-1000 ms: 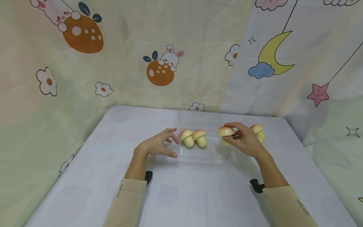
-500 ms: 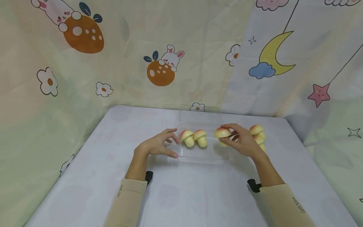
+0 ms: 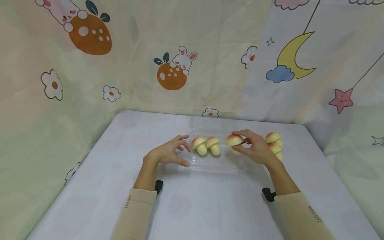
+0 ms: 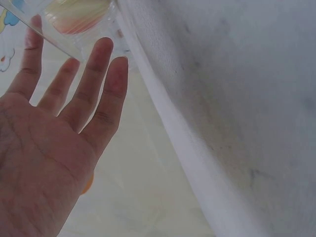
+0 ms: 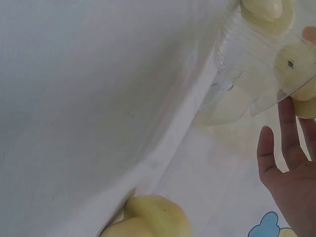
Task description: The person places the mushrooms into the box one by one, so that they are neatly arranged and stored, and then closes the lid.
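A toy mushroom (image 3: 234, 140) with a yellow cap blushed red is held by its cap in my right hand (image 3: 255, 148), over the right part of a clear plastic box (image 3: 207, 164). Inside that box, two similar mushrooms (image 3: 213, 146) lie side by side at the left. My left hand (image 3: 168, 151) spreads its fingers at the box's left side. In the left wrist view its fingertips (image 4: 101, 47) reach the clear wall, holding nothing. The right wrist view shows the held mushroom (image 5: 306, 106) partly behind the clear plastic.
More mushrooms (image 3: 273, 137) lie on the white-covered table (image 3: 195, 206) just right of the right hand, which partly hides them. A transparent lid (image 3: 213, 124) lies open behind the box. A printed cloth backdrop (image 3: 135, 50) rises beyond the table's far edge.
My right hand has moved slightly left with the mushroom, further over the box, uncovering more of the mushrooms at the right. The left hand keeps its place.
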Motion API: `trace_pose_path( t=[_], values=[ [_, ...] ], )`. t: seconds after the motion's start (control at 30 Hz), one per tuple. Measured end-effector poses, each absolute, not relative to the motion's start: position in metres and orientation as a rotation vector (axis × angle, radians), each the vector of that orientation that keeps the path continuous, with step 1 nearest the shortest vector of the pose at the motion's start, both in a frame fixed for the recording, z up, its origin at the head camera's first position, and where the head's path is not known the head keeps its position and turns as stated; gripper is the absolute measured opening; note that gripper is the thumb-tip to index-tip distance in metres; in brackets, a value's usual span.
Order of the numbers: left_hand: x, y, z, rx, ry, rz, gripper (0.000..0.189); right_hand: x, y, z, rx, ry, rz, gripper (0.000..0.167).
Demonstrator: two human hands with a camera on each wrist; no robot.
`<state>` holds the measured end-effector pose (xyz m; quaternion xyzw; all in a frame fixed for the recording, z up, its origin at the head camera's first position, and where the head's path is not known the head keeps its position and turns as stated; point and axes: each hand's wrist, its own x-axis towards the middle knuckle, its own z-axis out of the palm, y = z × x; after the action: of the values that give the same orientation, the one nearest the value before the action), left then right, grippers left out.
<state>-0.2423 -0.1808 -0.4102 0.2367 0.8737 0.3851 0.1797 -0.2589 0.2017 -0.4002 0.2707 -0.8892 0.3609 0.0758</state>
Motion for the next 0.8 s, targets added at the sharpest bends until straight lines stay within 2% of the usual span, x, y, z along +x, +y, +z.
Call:
trace_pose_path(
  t=[0.3, 0.8],
  values=[
    [-0.244, -0.180, -0.411, 0.669, 2.472, 1.091, 0.059, -0.261, 0.201, -0.404, 0.745, -2.752, 1.094, 0.055],
    [-0.243, -0.180, -0.412, 0.652, 2.468, 1.094, 0.059, -0.267, 0.192, -0.411, 0.818, -2.743, 1.017, 0.052]
  ],
)
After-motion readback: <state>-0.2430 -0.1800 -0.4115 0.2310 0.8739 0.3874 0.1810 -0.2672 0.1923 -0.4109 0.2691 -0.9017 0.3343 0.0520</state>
